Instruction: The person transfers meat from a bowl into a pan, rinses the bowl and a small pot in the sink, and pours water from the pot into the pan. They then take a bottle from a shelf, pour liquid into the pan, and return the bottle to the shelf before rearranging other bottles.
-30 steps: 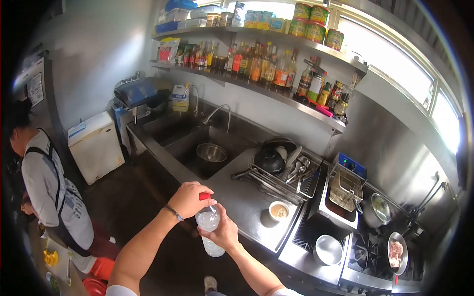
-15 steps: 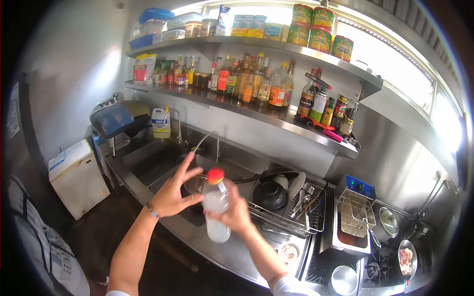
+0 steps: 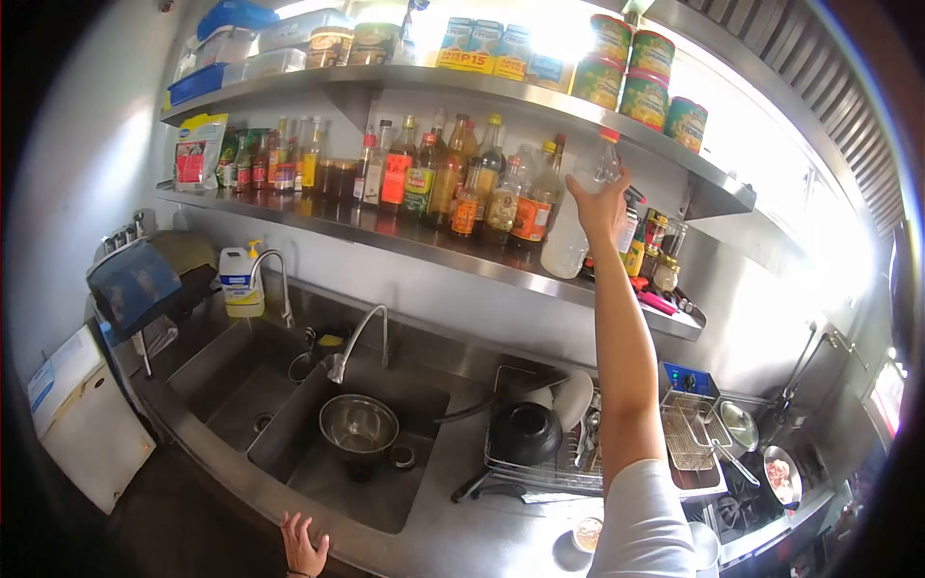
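My right hand (image 3: 604, 207) is wrapped round the upper part of a clear plastic bottle (image 3: 566, 247) with a red cap and whitish, cloudy contents. The arm is stretched up, and the bottle stands upright at the front of the lower metal shelf (image 3: 385, 231), just right of a row of sauce and oil bottles (image 3: 445, 183). Low in the view, my left hand (image 3: 304, 547) has its fingers spread near the front edge of the sink counter, holding nothing.
Below the shelf, a steel bowl (image 3: 358, 426) sits in the right sink basin under a curved tap (image 3: 383, 337). A dish rack with a black bowl (image 3: 526, 433), a fryer basket (image 3: 686, 432) and a pan with meat (image 3: 781, 474) stand to the right. Large cans (image 3: 644, 96) line the upper shelf.
The bottle has risen from over the counter to the lower shelf in my right hand. My left hand has dropped away from beside it toward the counter's front edge. The view has shifted.
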A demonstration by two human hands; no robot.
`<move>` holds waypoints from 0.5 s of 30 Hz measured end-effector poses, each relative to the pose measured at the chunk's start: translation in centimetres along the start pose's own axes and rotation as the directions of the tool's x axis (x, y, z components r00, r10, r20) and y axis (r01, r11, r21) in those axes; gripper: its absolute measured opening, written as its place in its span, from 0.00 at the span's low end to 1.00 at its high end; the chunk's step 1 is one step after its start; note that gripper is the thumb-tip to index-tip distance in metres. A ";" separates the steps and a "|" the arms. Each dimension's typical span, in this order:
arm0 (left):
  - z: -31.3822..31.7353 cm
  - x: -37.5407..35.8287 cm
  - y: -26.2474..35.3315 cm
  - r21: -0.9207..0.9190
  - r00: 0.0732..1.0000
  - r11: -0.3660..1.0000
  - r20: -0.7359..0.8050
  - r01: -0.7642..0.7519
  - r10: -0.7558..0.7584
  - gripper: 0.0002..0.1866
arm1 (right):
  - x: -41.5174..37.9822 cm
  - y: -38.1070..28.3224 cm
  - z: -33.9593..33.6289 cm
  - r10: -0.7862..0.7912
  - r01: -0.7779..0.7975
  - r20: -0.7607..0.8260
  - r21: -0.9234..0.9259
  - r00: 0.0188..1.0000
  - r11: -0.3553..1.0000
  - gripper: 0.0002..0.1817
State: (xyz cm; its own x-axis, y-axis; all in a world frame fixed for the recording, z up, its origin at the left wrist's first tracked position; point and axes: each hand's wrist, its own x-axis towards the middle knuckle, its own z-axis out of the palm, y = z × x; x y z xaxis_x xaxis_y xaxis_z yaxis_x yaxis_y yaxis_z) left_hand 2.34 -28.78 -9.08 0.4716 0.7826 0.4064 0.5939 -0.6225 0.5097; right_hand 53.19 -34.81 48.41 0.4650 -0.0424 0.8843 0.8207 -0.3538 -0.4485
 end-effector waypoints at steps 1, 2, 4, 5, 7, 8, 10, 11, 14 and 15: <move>-0.5 0.9 -0.3 -0.011 1.000 1.000 0.008 -0.010 0.010 0.28 | 0.4 0.5 1.5 0.011 -0.012 -0.020 -0.052 1.000 0.999 0.52; -0.9 1.6 -0.3 0.041 0.999 0.998 0.012 -0.039 0.039 0.27 | 0.6 1.1 3.0 0.009 -0.011 -0.027 -0.066 1.000 0.998 0.52; -1.8 3.2 -0.5 0.087 0.996 0.993 0.026 -0.082 0.080 0.26 | -0.1 3.1 5.8 0.004 -0.008 -0.024 -0.145 1.000 0.989 0.50; -2.2 3.8 -0.8 0.129 0.982 0.977 -0.057 -0.171 0.180 0.24 | -0.6 4.3 7.1 0.009 -0.013 -0.029 -0.160 1.000 0.987 0.50; -1.6 4.7 -2.1 0.025 0.986 0.986 0.015 -0.167 0.166 0.26 | -1.8 6.2 9.1 -0.107 0.096 -0.093 -0.113 0.990 0.989 0.47; -1.0 5.1 -2.6 0.020 0.984 0.983 0.022 -0.180 0.179 0.26 | -2.8 6.8 9.5 -0.104 0.091 -0.099 -0.127 0.990 0.988 0.47; -1.6 5.7 -2.2 -0.032 0.967 0.966 -0.036 -0.255 0.254 0.25 | -5.6 7.1 10.1 -0.074 0.058 -0.056 -0.255 0.996 0.965 0.45; -2.0 5.8 -2.0 -0.040 0.970 0.969 -0.005 -0.243 0.243 0.24 | -6.3 7.3 10.3 -0.027 0.011 -0.075 -0.202 0.997 0.979 0.41; -2.4 6.5 -1.9 -0.103 0.966 0.960 -0.027 -0.260 0.259 0.22 | -6.0 6.1 10.3 0.075 -0.087 -0.059 -0.246 0.995 0.965 0.35; -2.2 6.3 -2.1 -0.087 0.963 0.959 -0.044 -0.269 0.266 0.22 | -5.6 6.4 10.7 0.072 -0.085 -0.055 -0.273 0.996 0.958 0.32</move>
State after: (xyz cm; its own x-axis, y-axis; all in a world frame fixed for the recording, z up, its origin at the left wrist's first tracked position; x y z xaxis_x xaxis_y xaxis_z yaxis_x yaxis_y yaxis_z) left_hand 2.68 -22.52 -5.92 0.5831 0.5879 0.5607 0.3861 -0.8078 0.4454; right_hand 59.39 -26.80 39.21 0.5040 -0.1194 0.8554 0.6562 -0.5909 -0.4692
